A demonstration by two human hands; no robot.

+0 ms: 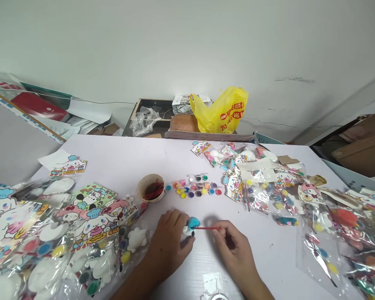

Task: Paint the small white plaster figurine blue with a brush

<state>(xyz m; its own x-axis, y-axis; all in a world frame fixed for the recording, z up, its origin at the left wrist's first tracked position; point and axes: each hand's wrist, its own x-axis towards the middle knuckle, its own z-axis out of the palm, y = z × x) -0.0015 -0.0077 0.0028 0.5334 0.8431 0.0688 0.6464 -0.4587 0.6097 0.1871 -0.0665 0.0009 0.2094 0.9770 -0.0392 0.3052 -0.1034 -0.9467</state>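
My left hand is closed around the left side of a small white figurine, whose upper right part is painted blue and which has a dark spot low on its right. My right hand pinches a thin red paintbrush near its right end. The brush lies level, and its tip touches the blue area of the figurine. Behind the hands stand several small paint pots in many colours. To their left is a round tub of dark liquid with red brushes in it.
Clear bags of white figurines and paints cover the left of the white table. More bags lie along the right. A roll of tape is at the near edge. A yellow plastic bag stands beyond the far edge, before the wall.
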